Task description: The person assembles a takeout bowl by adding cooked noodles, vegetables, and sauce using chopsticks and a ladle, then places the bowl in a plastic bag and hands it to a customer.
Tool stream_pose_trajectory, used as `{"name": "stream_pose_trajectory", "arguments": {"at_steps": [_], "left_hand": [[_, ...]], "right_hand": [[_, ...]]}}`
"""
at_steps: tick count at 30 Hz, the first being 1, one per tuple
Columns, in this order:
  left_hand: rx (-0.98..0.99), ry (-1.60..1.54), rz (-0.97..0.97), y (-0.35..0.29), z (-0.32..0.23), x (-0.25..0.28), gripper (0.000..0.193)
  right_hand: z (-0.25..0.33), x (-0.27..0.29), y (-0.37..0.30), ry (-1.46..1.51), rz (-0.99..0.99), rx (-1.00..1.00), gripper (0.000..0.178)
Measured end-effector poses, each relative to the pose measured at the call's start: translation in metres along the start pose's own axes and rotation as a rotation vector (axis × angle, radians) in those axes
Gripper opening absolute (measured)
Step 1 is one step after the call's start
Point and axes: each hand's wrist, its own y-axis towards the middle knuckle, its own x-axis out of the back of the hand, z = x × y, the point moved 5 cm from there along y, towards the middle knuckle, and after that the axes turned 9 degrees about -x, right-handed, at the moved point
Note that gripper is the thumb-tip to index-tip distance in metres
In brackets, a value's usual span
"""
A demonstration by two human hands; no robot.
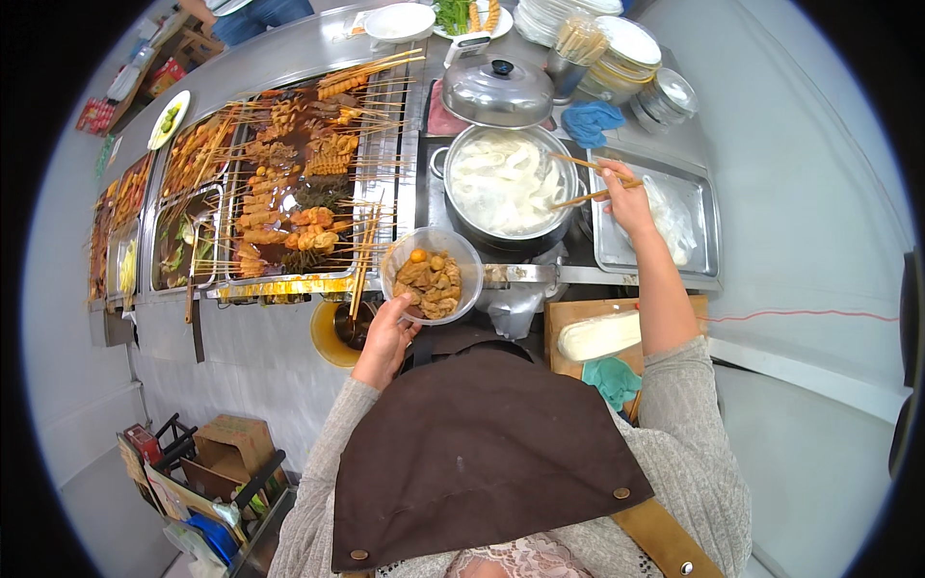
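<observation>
L hand (384, 339) grips a clear plastic bowl (472, 275) of brown food pcs (436, 285) by its near side, at the counter's (408, 183) near edge, near-left of the pot (511, 245). R hand (624, 200) holds chopsticks (583, 199), tips apart over the pot's R side; can't tell if they touch the white strips (501, 173) inside. Far: domed lid (496, 93). Left: skewers (313, 164) in dark liquid.
</observation>
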Motion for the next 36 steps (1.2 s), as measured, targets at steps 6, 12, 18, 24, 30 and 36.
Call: {"name": "stream_pose_trajectory", "arguments": {"at_steps": [6,12,18,24,30,36], "left_hand": [[-0.004,-0.033,0.004,0.008,0.001,0.001,0.027],[-0.025,-0.001,-0.090,0.024,0.004,-0.002,0.021],[-0.023,0.022,-0.045,0.037,0.001,-0.007,0.037],[-0.071,0.037,-0.116,0.043,-0.001,-0.012,0.026],[-0.089,0.058,-0.125,0.045,-0.006,-0.017,0.025],[-0.082,0.115,-0.118,0.056,-0.008,-0.021,0.036]], "right_hand": [[-0.010,-0.048,0.041,0.087,0.235,-0.021,0.039],[-0.014,-0.077,0.053,0.154,0.313,-0.072,0.039],[-0.030,-0.089,0.051,0.208,0.307,-0.163,0.039],[-0.049,-0.091,0.037,0.359,0.215,-0.173,0.037],[-0.075,-0.071,0.009,0.523,0.055,-0.228,0.034],[-0.108,-0.056,-0.024,0.707,-0.079,-0.394,0.033]]}}
